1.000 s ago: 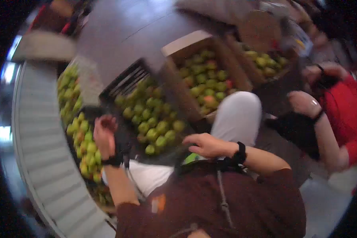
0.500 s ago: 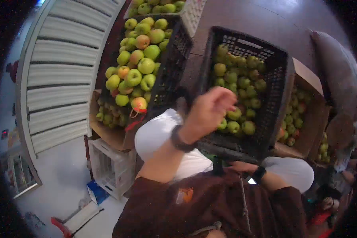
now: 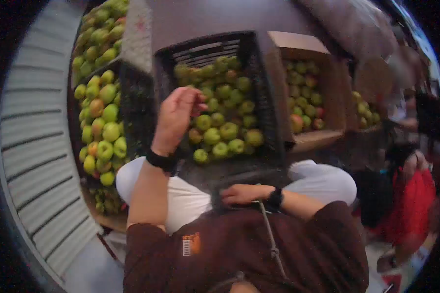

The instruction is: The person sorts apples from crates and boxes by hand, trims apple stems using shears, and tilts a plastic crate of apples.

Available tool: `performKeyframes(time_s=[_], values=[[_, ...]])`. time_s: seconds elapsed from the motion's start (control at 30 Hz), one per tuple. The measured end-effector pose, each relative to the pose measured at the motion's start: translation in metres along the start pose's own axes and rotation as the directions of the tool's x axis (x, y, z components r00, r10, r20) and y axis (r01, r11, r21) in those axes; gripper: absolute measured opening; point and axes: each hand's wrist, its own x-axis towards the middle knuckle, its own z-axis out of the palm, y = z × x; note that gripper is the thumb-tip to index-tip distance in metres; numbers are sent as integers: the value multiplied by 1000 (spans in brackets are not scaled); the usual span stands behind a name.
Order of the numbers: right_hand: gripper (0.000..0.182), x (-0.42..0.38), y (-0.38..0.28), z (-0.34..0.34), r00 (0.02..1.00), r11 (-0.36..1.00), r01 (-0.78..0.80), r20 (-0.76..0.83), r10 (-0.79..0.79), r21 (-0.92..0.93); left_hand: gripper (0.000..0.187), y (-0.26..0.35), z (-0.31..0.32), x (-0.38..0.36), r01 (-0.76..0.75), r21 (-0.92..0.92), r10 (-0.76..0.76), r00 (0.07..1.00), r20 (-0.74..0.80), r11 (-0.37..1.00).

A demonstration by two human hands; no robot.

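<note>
My left hand [image 3: 181, 105] hovers over the left side of a black plastic crate [image 3: 270, 105] of green apples [image 3: 228, 131]. Its fingers are loosely bent and apart from the thumb, with nothing visible between them. My right hand [image 3: 244, 194] is low between my knees, near the crate's front edge. Its fingers point left and bend down; the fingertips are hard to make out against the dark area there. Both wrists wear dark bands.
Left stands another dark crate with larger green and reddish apples [image 3: 102, 127], and behind it a white crate [image 3: 137, 36] with more. A cardboard box [image 3: 335, 107] of apples stands right of the black crate. Farther right is a person in red [image 3: 410, 210]. A ribbed pale shutter [image 3: 39, 132] lines the left.
The view has turned right, so the crates appear farther left. My left hand stays above the black crate, now by its left side. My right hand remains low between my knees.
</note>
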Motion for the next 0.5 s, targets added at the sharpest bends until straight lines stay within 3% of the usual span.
performKeyframes(time_s=[0.03, 0.07, 0.13, 0.2, 0.27, 0.3, 0.37, 0.4, 0.47, 0.5], values=[[24, -4, -5, 1, 989, 997, 70, -126, -72, -15, 26, -4, 3, 2, 38, -3, -38, 999, -27, 999], [27, 2, 15, 5, 966, 985, 94, -225, -125, -144, 25, -13, 6, 4, 26, 30, -25, 999, -37, 999], [30, -5, 5, 1, 828, 942, 204, -467, -311, -266, 24, -24, 12, 3, -6, 291, 19, 999, -42, 957], [32, -5, 6, -3, 805, 926, 71, -527, -274, -372, 24, -29, 22, -9, -84, 393, 93, 996, -5, 916], [30, -3, 18, 3, 783, 795, -56, -521, -341, -604, 24, -34, 26, -25, 20, 290, -13, 1000, -25, 957], [30, -4, 25, 7, 785, 708, -112, -500, -367, -697, 24, -43, 22, -32, -29, 307, 33, 999, -8, 951], [29, -8, 29, 20, 821, 619, -291, -522, -229, -729, 24, -61, 13, -46, -106, 343, 114, 994, -2, 933], [29, -4, 31, 30, 836, 564, -359, -525, -161, -744, 24, -61, 12, -54, -76, 348, 84, 996, -7, 935], [17, 22, 40, 27, 803, 618, -389, -580, -136, -683, 24, -62, -17, -73, 3, 346, 20, 998, -63, 938], [16, 10, 21, 27, 834, 608, -371, -539, -113, -702, 24, -65, -27, -83, 70, 331, -45, 996, -80, 941]])
